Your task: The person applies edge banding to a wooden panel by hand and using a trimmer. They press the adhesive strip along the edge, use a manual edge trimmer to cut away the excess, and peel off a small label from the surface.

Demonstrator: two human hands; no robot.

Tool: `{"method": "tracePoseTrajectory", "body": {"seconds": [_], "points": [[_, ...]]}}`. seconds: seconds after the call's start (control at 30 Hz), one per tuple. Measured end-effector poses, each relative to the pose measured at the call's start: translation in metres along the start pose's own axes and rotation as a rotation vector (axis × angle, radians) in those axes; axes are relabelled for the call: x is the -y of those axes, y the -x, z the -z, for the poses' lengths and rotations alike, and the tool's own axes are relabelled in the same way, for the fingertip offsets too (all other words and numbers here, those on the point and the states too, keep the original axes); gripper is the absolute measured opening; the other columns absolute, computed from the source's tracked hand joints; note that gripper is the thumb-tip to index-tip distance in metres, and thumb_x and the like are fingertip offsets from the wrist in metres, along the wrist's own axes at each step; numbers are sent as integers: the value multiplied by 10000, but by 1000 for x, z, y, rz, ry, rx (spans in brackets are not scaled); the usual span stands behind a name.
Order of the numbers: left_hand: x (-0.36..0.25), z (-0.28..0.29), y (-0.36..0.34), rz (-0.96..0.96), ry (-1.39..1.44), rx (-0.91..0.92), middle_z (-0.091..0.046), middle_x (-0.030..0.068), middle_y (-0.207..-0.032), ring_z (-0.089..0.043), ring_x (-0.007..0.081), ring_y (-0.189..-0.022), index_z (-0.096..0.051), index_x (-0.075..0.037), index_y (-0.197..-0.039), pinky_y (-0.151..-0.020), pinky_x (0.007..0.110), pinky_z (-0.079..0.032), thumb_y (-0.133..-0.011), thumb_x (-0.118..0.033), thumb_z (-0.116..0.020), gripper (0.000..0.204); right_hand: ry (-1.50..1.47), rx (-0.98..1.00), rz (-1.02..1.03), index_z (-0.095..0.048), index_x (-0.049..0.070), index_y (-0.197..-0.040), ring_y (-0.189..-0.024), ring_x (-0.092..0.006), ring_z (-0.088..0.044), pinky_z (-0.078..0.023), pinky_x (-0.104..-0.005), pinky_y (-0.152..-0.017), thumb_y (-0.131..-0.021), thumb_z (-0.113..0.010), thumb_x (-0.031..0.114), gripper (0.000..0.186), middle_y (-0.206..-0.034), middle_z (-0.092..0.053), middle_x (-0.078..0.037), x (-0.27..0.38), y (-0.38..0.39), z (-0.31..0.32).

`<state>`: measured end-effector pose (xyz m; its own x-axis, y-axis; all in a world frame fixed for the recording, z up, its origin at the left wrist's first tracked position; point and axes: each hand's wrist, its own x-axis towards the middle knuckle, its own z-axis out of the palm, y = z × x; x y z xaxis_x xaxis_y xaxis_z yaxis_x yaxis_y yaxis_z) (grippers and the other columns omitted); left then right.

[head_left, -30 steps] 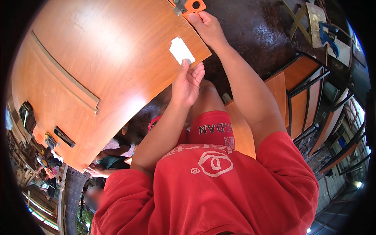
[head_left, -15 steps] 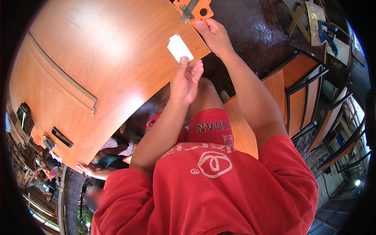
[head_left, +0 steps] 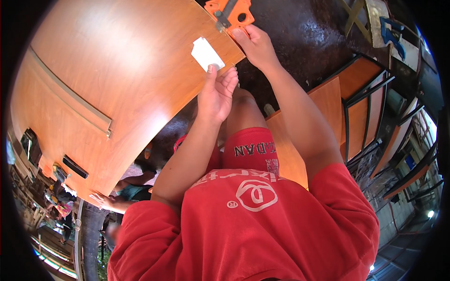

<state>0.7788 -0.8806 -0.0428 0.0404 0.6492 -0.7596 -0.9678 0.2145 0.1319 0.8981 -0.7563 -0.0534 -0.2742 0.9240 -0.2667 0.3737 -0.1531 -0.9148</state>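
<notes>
A large brown wood-grain panel (head_left: 117,89) reaches from the upper middle to the lower left. At its upper right edge sits an orange plastic hand tool (head_left: 240,8) with a round hole and a dark metal piece. My right hand (head_left: 258,44) is closed on the tool's near end, thumb on top. Near the panel's corner lies a flat white piece (head_left: 206,52), like a card or label. My left hand (head_left: 218,96) is palm up at the near edge, its fingers extended along it. Its thumb tip meets the lower end of the white piece.
A long thin strip (head_left: 70,91) and a black oblong object (head_left: 75,166) lie on the panel. Another person's hand (head_left: 101,199) rests at its far-left end. Black-edged boards (head_left: 361,84) stand to my right, and a blue clamp (head_left: 393,35) is at upper right.
The view has shifted slightly, so the panel appears a little farther left. My right hand and the orange tool have slid slightly along the edge toward the near corner. My left hand keeps its pose.
</notes>
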Motion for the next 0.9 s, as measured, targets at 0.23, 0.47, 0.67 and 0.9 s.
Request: {"method": "tracePoseTrajectory", "body": {"seconds": [0.23, 0.47, 0.67, 0.9], "points": [[2, -6, 0, -21, -28, -24, -650, 125, -981, -662, 172, -889, -533, 20, -1148, -821, 294, -587, -972, -382, -557, 439, -110, 32, -6, -656, 16, -1028, -752, -63, -560, -468, -255, -686, -960, -588, 371, 368, -840, -656, -6, -3, -33, -12], [1, -1, 1, -7, -8, -2, -632, 128, -1036, -647, 188, -932, -515, -62, -1156, -825, 304, -573, -963, -322, -599, 335, -62, 11, -54, -667, 11, -1021, -744, -106, -620, -494, -289, -692, -924, -634, 379, 382, -823, -692, -68, -6, -13, -5], [1, -1, -1, 2, -6, 9, -642, 126, -1033, -652, 186, -932, -517, -58, -1161, -817, 296, -575, -964, -318, -596, 336, -55, 55, -99, -648, 18, -1066, -802, -58, -577, -481, -251, -731, -968, -586, 343, 345, -891, -672, -10, -5, -8, -1], [2, -4, 1, -22, -7, 7, -651, 122, -988, -675, 180, -894, -520, 4, -1168, -801, 294, -601, -985, -352, -544, 400, -51, 45, -125, -646, 20, -1078, -767, -53, -572, -476, -239, -689, -973, -585, 305, 310, -879, -668, -11, -3, 7, 6]]}}
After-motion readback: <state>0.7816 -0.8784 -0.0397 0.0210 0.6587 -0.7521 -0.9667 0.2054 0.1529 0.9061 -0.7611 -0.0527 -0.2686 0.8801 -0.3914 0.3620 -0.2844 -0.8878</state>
